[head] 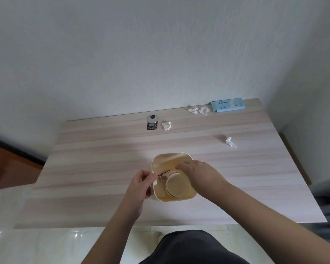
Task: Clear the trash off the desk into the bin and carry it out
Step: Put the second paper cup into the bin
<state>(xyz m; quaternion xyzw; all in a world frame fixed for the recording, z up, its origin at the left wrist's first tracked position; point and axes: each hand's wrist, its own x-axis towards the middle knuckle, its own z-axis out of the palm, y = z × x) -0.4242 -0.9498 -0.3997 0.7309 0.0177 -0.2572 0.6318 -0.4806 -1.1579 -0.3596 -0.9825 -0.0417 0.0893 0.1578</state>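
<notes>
- Bin (160, 162), cream-coloured with rounded corners, stands upright on the wooden desk (103, 159), near the front edge and about in the middle; we look down into it from the head camera.
- Inside the bin we see a round tan disc (176, 184) leaning against the near wall, and beside it a small pinkish-brown item (165, 175) that is too small for us to identify.
- Our left hand (139, 184) is at the bin's left rim, fingers curled and thumb pressed to fingertips; it seems to pinch the rim or something thin there, but we cannot tell which.
- Our right hand (196, 169) reaches over the bin's right side, fingers bent downward into the opening; whether they hold anything we cannot tell.
- Four crumpled white tissues lie on the desk, well apart from the bin: one (166, 125) just beside a black-and-silver tag (152, 122) printed "100%" near the back edge, two side by side (193, 110) (203, 110) at the back right, and one (230, 141) alone to the right.
- A light blue flat box (228, 105) lies at the back right corner, just beside the pair of tissues.
- Behind the desk is a pale wall (160, 54); glossy tiled floor (46, 244) shows below the front edge.
</notes>
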